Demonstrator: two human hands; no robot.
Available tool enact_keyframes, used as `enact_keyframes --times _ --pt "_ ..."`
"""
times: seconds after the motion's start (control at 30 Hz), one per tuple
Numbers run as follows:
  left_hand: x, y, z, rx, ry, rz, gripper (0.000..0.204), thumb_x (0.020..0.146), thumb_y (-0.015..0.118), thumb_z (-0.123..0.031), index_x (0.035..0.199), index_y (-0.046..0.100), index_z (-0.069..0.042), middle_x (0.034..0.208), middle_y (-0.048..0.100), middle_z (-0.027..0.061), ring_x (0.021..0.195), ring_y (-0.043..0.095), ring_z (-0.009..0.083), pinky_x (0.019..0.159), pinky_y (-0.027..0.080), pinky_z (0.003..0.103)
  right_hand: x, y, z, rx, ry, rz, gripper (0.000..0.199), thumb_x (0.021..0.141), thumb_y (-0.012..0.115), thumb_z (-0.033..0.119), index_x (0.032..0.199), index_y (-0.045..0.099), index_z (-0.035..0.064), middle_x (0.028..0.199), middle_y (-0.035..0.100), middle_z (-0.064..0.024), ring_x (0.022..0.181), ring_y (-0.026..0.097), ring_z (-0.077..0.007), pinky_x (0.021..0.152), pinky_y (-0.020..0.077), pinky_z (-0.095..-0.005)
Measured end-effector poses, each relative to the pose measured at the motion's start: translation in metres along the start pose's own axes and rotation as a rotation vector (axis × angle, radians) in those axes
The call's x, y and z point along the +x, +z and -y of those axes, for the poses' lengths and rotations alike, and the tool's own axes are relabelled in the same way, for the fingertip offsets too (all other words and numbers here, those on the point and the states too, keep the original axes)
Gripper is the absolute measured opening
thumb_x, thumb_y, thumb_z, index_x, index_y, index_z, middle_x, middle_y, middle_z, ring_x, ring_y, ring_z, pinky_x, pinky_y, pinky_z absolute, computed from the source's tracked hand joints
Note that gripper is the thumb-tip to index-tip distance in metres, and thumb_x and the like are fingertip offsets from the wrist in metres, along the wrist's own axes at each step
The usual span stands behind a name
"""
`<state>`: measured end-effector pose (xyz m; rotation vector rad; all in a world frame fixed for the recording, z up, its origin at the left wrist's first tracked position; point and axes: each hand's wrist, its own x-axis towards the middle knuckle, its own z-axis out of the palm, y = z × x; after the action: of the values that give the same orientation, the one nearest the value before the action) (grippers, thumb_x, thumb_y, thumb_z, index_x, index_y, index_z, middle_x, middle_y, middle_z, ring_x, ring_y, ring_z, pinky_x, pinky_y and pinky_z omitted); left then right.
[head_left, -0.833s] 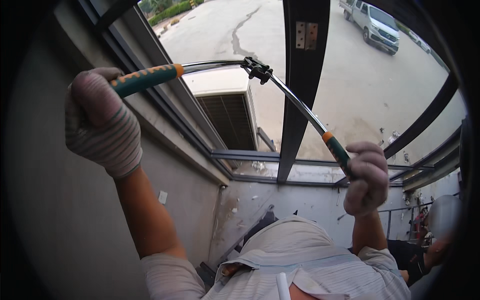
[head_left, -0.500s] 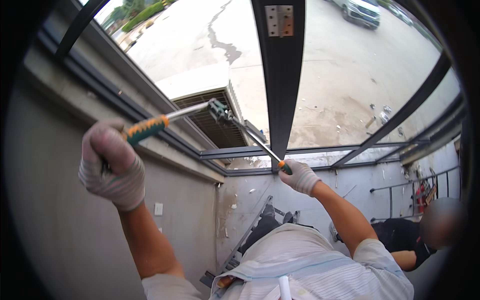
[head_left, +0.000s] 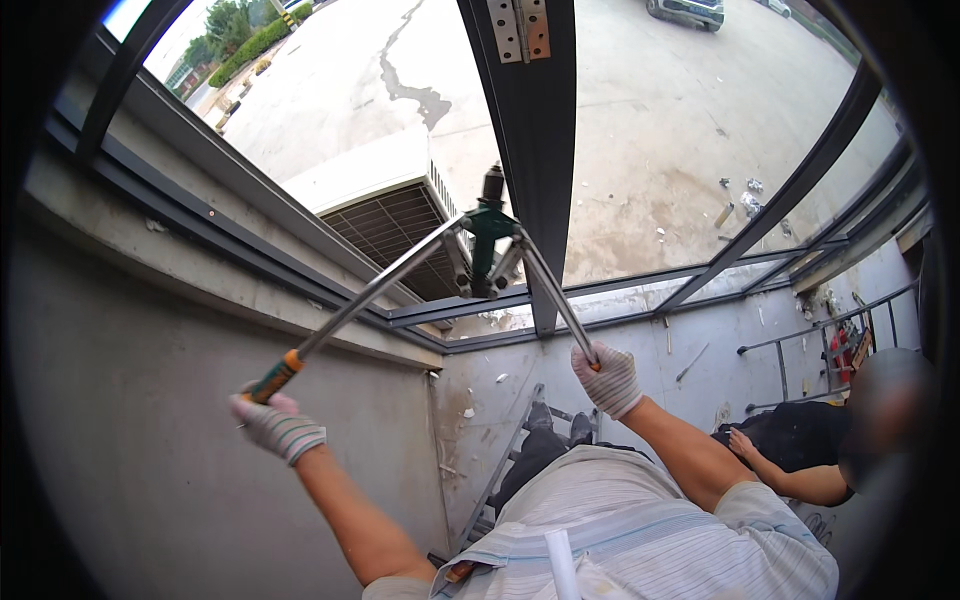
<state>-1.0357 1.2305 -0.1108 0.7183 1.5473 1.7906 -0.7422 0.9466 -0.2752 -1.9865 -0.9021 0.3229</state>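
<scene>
In striped work gloves, my two hands hold a long-armed hand riveter (head_left: pixel 487 235) by its separate handles. My left hand (head_left: pixel 280 428) is closed on the end of the green-and-orange left grip, beside the grey wall. Around the right grip, mostly covered by the glove, my right hand (head_left: pixel 607 380) is closed too. The metal arms spread apart below the green body, whose dark nose points up and away from me. Beside the nose runs a dark metal post (head_left: pixel 535 130) carrying a silver hinge (head_left: pixel 519 28); whether they touch I cannot tell.
Beneath me is a stepladder (head_left: pixel 480 512). At right is another person (head_left: pixel 800 465) in dark clothing, near a metal rack (head_left: pixel 783 370). Beyond the dark window frame (head_left: pixel 700 285) stand a white air-conditioner unit (head_left: pixel 375 185) and a parked car (head_left: pixel 690 10).
My left hand has come down, while the right has shifted slightly lower. The riveter has swung from a sideways tilt to nose up, its arms in a V. My view has turned slightly.
</scene>
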Motion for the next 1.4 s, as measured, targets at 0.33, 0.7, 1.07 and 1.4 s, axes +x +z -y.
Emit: enact_keyframes --times 0.33,0.7,1.07,1.4 --pt "0.039 -0.036 0.122 0.047 -0.483 0.276 0.038 0.102 0.041 -0.044 0.088 0.053 -0.012 0.050 0.032 -0.0043 0.035 0.026 0.0093 0.035 0.020 0.027 0.007 -0.059 -0.060 -0.230 -0.488 -0.114 0.015 0.086 0.075 0.013 0.081 0.061 0.0096 0.066 0.056 -0.0095 0.057 0.058 -0.0314 0.053 0.0479 -0.0388" --pt "-0.006 -0.089 0.242 -0.115 -0.873 0.424 0.048 0.100 0.042 -0.054 0.077 0.053 -0.013 0.049 0.034 -0.0021 0.036 0.028 0.0134 0.034 0.024 0.032 -0.032 0.006 -0.039 -0.065 -0.448 -0.113 0.013 0.089 0.075 0.017 0.093 0.064 0.0110 0.066 0.060 -0.0107 0.055 0.061 -0.0300 0.051 0.0494 -0.0382" --pt "0.034 -0.099 0.200 0.147 -0.694 0.360 0.037 0.099 0.043 -0.048 0.086 0.050 -0.014 0.052 0.030 -0.0041 0.038 0.024 0.0103 0.037 0.017 0.030 0.005 -0.078 -0.046 -0.341 -0.648 -0.122 0.018 0.080 0.073 0.006 0.096 0.066 0.0111 0.063 0.058 -0.0104 0.054 0.062 -0.0309 0.050 0.0495 -0.0392" --pt "-0.008 -0.120 0.245 0.074 -0.768 0.264 0.038 0.099 0.046 -0.048 0.085 0.055 -0.014 0.055 0.037 -0.0031 0.040 0.029 0.0107 0.038 0.019 0.027 -0.025 -0.050 -0.035 -0.234 -0.510 -0.010 0.025 0.082 0.073 0.009 0.104 0.065 0.0129 0.071 0.063 -0.0095 0.063 0.064 -0.0325 0.057 0.0507 -0.0413"
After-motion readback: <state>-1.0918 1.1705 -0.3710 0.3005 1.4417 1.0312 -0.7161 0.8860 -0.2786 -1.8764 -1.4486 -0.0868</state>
